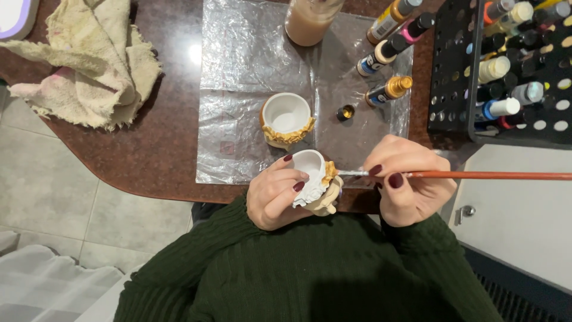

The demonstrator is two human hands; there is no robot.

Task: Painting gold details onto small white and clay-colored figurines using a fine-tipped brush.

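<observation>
The left hand is closed around a small white pot with raised floral relief, thumb and fingers wrapped on its side wall and the open mouth tilted up and away from the person. The pot sits in the air just in front of the dark green sweater, at the near edge of the table. It appears to be unglazed ceramic or plaster: judged rigid, light, brittle and likely to chip if knocked. The plain white wall under the fingers is the sound place to grip; the relief band on the right of the pot is partly coated in gold and, if wet, would smear and slip under a finger.

The right hand pinches a thin paintbrush near its metal ferrule, the orange handle running out to the right. The brush tip meets the gold part of the relief, just right of the left thumb.

Beyond the left hand, a second white pot with a gold floral band stands upright on a clear plastic sheet. Further right of it lie a small open cap and several paint bottles on their sides. A jar of cloudy liquid stands at the far edge. Beyond the right hand is a black perforated rack of bottles. Far left of the left hand lies a crumpled cloth.
</observation>
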